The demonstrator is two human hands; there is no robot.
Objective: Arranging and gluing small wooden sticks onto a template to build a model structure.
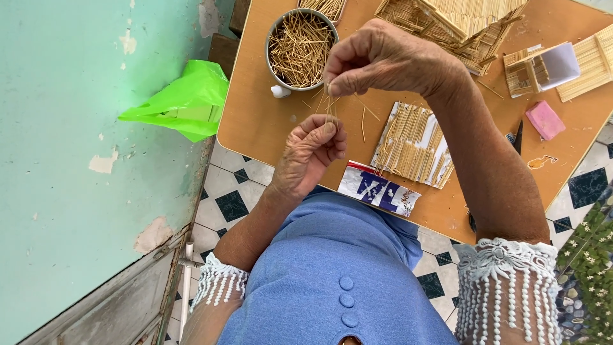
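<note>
We see both hands pinched shut on 1 thin stick bundle (330, 107), axis approx. vertical: right hand (377, 57) above, left hand (311, 150) below, metal bowl (271, 38) nearby.

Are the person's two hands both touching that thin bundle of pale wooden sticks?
Touching. The head view shows the right hand pinching the thin bundle of pale wooden sticks from above and the left hand gripping its lower end.
</note>
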